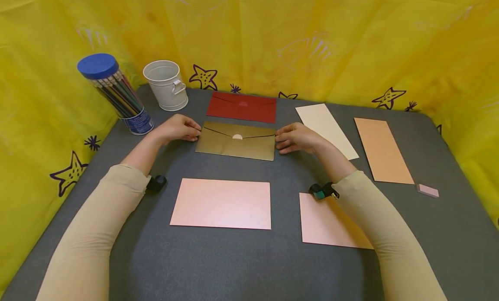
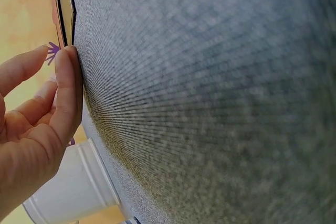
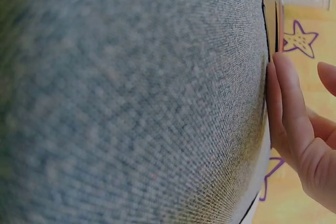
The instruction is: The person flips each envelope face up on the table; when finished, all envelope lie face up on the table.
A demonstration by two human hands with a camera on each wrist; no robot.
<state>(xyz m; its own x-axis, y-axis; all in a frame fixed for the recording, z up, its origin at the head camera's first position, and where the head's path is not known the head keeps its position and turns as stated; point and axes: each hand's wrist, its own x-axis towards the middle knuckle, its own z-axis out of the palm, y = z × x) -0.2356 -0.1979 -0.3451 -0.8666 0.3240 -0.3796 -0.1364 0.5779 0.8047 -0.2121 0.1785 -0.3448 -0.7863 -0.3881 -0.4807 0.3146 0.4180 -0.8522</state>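
A gold envelope [image 1: 234,147] with a pale round seal lies flat in the middle of the table, its flap toward the back. My left hand [image 1: 177,128] is at its left edge, fingertips right against the paper and thumb held apart. At the opposite edge my right hand [image 1: 299,137] touches with its fingertips, fingers nearly straight. Both wrist views show the envelope's thin side [image 2: 65,9] at the fingertips. Just behind it is a red envelope [image 1: 241,109], also flap side up.
Pink envelope-sized rectangles [image 1: 221,204] lie in front, one partly under my right forearm. To the right are a cream one [image 1: 321,125], an orange one [image 1: 383,151] and a pink eraser [image 1: 427,190]. At back left stand a white bucket [image 1: 165,86] and a blue-lidded pencil tub [image 1: 117,93].
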